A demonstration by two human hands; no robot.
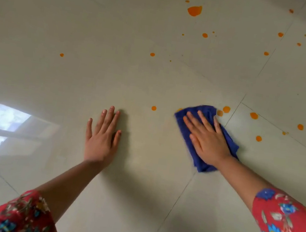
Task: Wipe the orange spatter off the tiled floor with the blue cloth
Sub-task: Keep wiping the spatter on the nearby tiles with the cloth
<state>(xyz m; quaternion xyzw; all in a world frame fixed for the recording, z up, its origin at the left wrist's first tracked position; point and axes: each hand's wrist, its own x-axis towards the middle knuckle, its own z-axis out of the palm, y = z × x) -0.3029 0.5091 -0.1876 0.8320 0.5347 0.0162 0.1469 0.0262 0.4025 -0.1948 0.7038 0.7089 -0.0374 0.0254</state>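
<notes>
Under the right hand [206,141]: the blue cloth [203,165] lies on the tiled floor [82,25], folded into a pad.
Handling: judged soft, light and limp; likely to bunch unless pressed through its middle.
Grip: fingers straight and spread, palm pressing the cloth down, not clenched round it.
Spatter: nearest drops [226,109] just beside the cloth at 1 o'clock; one drop [153,108] at 9 o'clock; biggest blob [194,10] far off at 12 o'clock.
Support: the left hand [101,142] lies flat on bare tile at 9 o'clock, holding nothing.

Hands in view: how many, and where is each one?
2. The left hand lies flat on the bare tiled floor; the right hand presses flat on the blue cloth. Neither is hidden.
</notes>
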